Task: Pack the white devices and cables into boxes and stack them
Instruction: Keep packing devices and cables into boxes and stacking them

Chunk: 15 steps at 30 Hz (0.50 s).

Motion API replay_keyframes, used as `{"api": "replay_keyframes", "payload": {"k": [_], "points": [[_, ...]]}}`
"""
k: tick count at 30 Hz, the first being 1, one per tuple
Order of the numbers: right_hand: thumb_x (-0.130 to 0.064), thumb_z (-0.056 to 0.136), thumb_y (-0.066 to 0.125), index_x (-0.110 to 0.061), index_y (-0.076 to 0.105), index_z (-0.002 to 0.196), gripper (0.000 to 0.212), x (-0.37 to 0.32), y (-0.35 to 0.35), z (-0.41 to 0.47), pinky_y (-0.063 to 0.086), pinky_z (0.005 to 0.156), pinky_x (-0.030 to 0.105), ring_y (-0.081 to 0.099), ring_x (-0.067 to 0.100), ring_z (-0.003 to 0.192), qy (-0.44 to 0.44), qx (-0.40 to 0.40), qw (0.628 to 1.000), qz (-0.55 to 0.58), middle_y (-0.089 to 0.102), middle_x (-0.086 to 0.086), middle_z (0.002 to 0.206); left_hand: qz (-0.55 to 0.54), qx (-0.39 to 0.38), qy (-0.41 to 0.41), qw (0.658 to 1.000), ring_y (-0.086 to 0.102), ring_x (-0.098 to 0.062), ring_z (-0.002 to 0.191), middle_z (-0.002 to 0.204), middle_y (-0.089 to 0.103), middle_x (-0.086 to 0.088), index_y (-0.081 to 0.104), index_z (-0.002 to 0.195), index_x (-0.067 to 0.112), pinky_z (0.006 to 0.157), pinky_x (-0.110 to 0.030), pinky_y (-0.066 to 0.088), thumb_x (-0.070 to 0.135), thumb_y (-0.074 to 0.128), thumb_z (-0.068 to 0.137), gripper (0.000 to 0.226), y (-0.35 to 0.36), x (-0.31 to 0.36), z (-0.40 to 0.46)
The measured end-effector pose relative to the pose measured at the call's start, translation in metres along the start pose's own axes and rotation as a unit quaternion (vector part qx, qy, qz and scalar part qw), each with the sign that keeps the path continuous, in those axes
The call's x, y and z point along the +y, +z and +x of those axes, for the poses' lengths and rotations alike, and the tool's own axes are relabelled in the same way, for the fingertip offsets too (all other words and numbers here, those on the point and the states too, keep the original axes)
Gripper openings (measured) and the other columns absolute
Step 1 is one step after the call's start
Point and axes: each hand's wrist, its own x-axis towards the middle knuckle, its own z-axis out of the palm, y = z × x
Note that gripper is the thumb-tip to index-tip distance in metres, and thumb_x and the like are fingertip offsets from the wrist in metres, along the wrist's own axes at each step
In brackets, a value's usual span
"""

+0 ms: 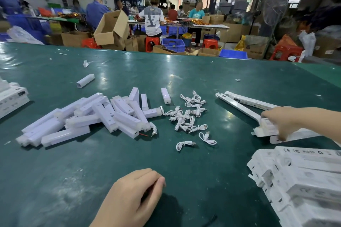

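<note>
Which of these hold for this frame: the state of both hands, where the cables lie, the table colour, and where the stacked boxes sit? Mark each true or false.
1. The right hand grips a white box. True.
2. The left hand holds a cable. False: it holds nothing, its fingers loosely curled above the table.
3. The loose cables lie right of the white devices. True.
4. The table is red. False: it is dark green.
5. The stacked boxes sit at the near right. True.

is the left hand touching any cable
Apart. The head view shows the left hand near the bottom edge, bare green table between it and the nearest cable.
</note>
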Motion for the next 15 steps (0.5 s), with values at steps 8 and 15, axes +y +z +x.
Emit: {"api": "replay_keyframes", "payload": {"k": [8,15], "points": [[-0.029,0.068,0.076,-0.019,0.040,0.070,0.038,0.005,-0.023,-0.002,0.030,0.055,0.025,0.041,0.010,0.061,-0.012,0.054,0.996,0.073,0.046,-0.005,0.072,0.002,-0.010,-0.005,1.000,0.053,-0.006,0.061,0.065,0.054,0.014,0.064,0.072,0.022,0.057,-0.024,0.046,0.034,0.042,0.094,0.033,0.001,-0.001,-0.001],[-0.024,0.068,0.079,-0.014,0.050,0.075,0.032,-0.008,-0.041,0.011,0.036,0.054,0.024,0.050,0.013,0.066,-0.001,0.057,0.982,0.181,0.054,0.000,0.078,-0.004,-0.011,-0.019,1.000,0.054,-0.008,0.063,0.066,0.056,0.010,0.063,0.073,0.019,0.060,-0.029,0.048,0.038,0.040,0.095,0.037,0.001,0.001,-0.002]]}}
